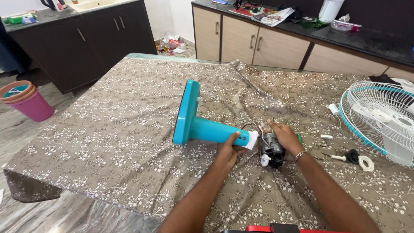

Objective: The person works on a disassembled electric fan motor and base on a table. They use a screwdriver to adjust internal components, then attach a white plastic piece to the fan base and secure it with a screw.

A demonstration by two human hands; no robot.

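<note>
On the table [108,142], hands grip fan stand [202,128] and motor [271,149].

Both forearms reach forward, left hand [228,151] curled in a grip, right hand [285,137] cupped palm-down.
</note>
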